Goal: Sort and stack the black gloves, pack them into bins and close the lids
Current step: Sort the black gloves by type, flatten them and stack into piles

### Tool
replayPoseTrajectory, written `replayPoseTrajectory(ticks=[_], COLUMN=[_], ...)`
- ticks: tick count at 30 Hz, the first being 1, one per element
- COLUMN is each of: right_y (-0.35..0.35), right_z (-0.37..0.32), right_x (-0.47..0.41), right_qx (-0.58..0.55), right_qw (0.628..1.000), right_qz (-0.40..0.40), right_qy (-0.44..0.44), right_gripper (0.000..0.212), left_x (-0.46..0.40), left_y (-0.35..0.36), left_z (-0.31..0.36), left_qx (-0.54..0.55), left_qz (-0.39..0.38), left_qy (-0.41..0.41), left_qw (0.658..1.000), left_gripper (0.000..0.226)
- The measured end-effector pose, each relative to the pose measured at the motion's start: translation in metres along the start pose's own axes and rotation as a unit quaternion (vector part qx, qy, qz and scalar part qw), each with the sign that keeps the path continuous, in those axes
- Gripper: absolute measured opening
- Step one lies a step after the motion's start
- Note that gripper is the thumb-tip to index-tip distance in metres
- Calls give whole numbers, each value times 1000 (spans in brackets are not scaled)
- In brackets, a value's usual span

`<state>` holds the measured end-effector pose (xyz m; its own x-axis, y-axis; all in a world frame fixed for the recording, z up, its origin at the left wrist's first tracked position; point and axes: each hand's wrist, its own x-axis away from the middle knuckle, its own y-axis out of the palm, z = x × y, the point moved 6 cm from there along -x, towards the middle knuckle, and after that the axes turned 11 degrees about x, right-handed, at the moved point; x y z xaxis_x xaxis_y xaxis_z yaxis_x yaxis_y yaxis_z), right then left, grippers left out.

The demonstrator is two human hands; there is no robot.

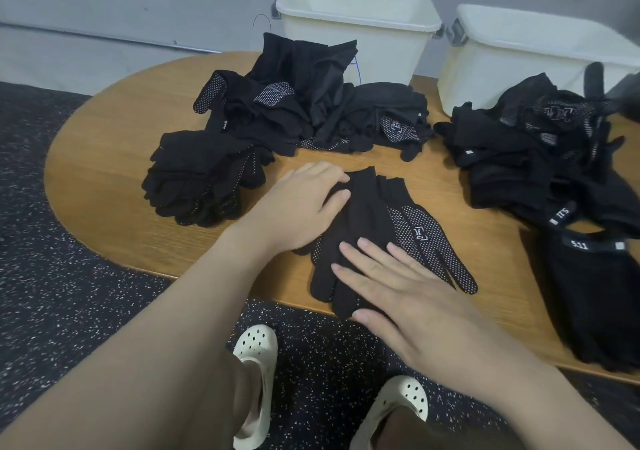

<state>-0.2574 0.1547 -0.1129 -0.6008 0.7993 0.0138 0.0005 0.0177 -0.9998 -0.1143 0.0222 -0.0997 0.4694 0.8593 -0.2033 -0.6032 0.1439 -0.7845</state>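
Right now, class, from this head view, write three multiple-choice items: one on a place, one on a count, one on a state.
1. Where do the white bins stand?
A. Far edge of the wooden table
B. On the floor
C. Under the table

2. How many white bins show?
A. One
B. Two
C. Four

3. How are the hands on the dotted gloves?
A. Both fists
B. Flat, pressing
C. Raised clear

Answers: 1 A, they stand behind the glove piles; 2 B, a second bin stands beside the first; 3 B, left hand and right hand lie flat on them.
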Motion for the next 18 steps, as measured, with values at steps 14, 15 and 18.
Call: replayPoseTrajectory(ticks=[14,15,18], right_y=[-16,-19,-23], right_z=[-1,0,0], right_x=[9,9,13], right_qx=[-89,-100,-153], right_qw=[996,994,988], right_qz=[25,31,27], right_qy=[3,0,-14], right_gripper=[56,54,46], left_x=[-26,-26,-25], left_y=[-5,-4,-5], left_z=[6,6,4], left_qx=[13,17,37], left_qz=[76,74,83], left_qy=[-2,-1,6], left_qw=[997,997,996], left_gripper=[14,12,11])
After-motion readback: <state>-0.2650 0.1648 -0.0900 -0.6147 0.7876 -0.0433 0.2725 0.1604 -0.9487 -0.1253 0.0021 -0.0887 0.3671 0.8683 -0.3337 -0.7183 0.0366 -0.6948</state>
